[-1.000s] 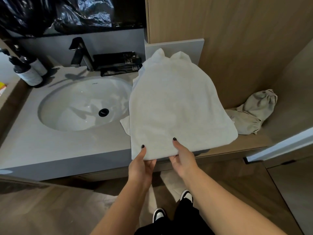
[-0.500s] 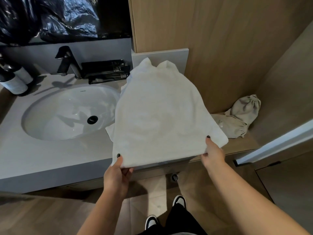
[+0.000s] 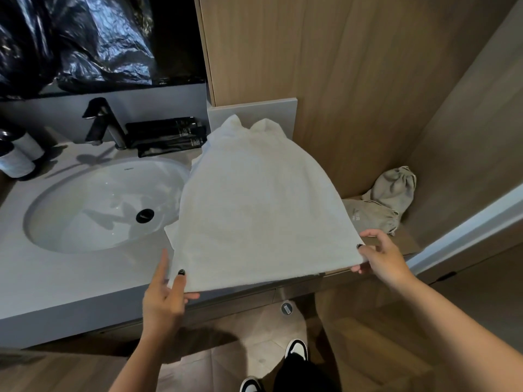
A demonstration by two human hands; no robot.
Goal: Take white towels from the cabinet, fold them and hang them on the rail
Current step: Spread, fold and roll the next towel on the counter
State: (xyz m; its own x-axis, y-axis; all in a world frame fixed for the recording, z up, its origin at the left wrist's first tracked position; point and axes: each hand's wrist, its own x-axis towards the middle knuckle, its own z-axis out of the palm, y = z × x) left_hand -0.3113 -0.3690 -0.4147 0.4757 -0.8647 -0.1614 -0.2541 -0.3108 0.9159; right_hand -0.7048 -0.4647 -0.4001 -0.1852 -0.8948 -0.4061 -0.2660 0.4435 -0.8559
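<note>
A white towel (image 3: pixel 260 205) lies spread on the counter just right of the sink (image 3: pixel 99 205), its near edge overhanging. The left hand (image 3: pixel 165 295) pinches the near left corner, thumb on top; the right hand (image 3: pixel 380 257) pinches the near right corner. The cloth looks soft, light and limp, so it will likely sag wherever unsupported. Gripping at the corners should keep the edge taut for a clean fold.

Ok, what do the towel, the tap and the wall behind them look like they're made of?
White towel: soft matte cloth, probably cotton, since it drapes limply. Tap: likely metal with a matte black finish. Wall panel: wood or wood-look laminate, showing vertical grain.
</note>
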